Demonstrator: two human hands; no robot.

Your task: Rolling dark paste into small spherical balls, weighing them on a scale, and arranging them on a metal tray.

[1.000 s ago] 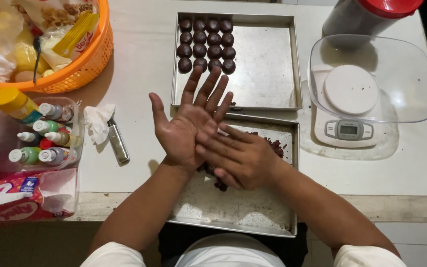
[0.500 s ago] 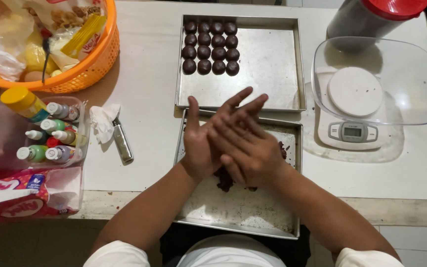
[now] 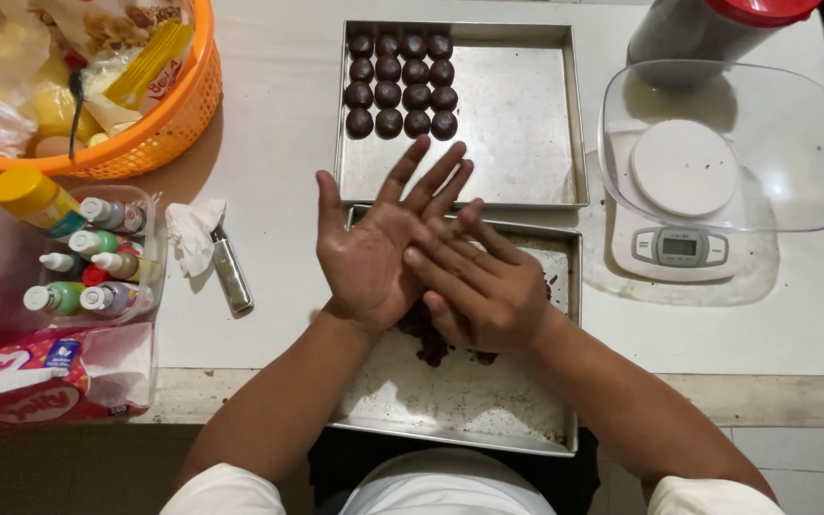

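Hands (image 3: 431,267) pressed together above white countertop (image 3: 278,143).

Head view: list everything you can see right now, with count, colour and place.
chocolate balls: 15, dark brown, far tray
far tray: 1, metal, table centre
near tray: 1, metal, table edge
dark mixture: brown, near tray
kitchen scale: 1, white, right, under clear bowl
basket: 1, orange, top left
small bottles: several, left
tissue pack: 1, red, lower left
left hand: palm up
right hand: pressed on left palm
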